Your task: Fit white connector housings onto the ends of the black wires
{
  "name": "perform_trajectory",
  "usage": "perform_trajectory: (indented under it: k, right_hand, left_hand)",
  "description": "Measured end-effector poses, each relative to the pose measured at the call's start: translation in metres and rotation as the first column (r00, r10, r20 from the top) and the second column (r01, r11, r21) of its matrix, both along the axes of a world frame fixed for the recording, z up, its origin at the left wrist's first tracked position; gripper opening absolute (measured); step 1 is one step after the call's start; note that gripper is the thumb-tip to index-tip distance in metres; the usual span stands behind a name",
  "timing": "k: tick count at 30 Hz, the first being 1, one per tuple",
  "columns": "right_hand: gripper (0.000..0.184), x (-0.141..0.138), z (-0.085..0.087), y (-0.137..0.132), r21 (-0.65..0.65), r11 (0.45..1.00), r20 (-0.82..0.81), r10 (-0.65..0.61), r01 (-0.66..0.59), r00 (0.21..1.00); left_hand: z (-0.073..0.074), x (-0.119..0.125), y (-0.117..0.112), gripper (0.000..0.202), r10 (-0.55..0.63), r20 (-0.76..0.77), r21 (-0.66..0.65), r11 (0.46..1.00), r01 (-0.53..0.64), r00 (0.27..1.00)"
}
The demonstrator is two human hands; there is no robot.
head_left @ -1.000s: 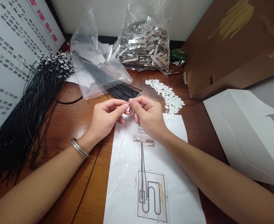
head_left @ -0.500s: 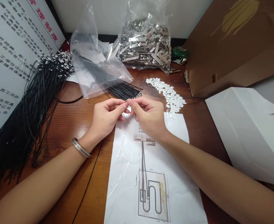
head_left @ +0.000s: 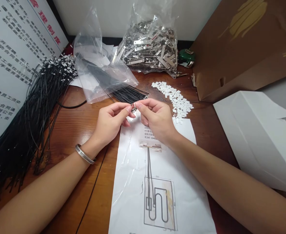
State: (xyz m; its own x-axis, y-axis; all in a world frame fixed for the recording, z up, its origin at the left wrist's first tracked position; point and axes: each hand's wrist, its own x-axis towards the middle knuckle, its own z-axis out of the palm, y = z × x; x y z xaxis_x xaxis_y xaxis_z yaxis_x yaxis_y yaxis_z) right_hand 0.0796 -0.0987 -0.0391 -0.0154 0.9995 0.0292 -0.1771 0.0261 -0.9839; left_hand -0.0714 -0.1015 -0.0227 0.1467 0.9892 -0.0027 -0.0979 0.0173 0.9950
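Observation:
Over the top of the printed sheet, my left hand (head_left: 111,122) is closed in a pinch on a thin black wire (head_left: 132,105); just its dark tip shows. Touching it from the other side, my right hand (head_left: 157,120) pinches a tiny white connector housing (head_left: 135,105), mostly covered by the fingertips. Behind both hands lies a bundle of black wires (head_left: 128,94) with metal terminals at the near ends, partly inside a clear plastic bag (head_left: 94,84). A curved pile of white connector housings (head_left: 177,97) spreads beyond my right hand.
A printed drawing sheet (head_left: 128,195) lies under my hands. At the back are a bag of metal strips (head_left: 150,48) and a green tape measure (head_left: 186,58). Wires with white ends (head_left: 35,104) heap at left. A brown box (head_left: 230,48) and white paper bag (head_left: 254,130) stand right.
My right hand has shifted slightly right and up, and its fingertips have drawn back a little from the left ones. More printed text shows on the sheet. My left hand stays nearly still.

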Motion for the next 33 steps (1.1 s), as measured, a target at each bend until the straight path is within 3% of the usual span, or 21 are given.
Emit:
perform_trajectory:
  k: [6, 12, 21, 33]
  right_hand:
    - [0.034, 0.006, -0.001, 0.006, -0.061, 0.990, -0.094, 0.122, -0.128, 0.988]
    - [0.035, 0.009, 0.000, 0.009, -0.088, 0.982, -0.102, 0.158, -0.167, 0.982]
    - [0.028, 0.015, 0.006, 0.011, -0.149, 0.951, -0.117, 0.257, -0.273, 0.959]
    - [0.026, 0.019, 0.002, 0.013, -0.118, 0.909, -0.107, 0.389, -0.400, 0.915]
  left_hand:
    - [-0.001, -0.004, 0.005, 0.025, -0.111, 0.034, -0.075, 0.991, 0.113, 0.993]
    - [0.000, -0.011, 0.010, 0.029, -0.199, 0.079, -0.161, 0.965, 0.209, 0.977]
    - [-0.003, -0.016, 0.012, 0.026, -0.269, 0.083, -0.131, 0.952, 0.278, 0.960]
    - [-0.004, -0.016, 0.010, 0.023, -0.321, 0.038, -0.067, 0.944, 0.323, 0.946]
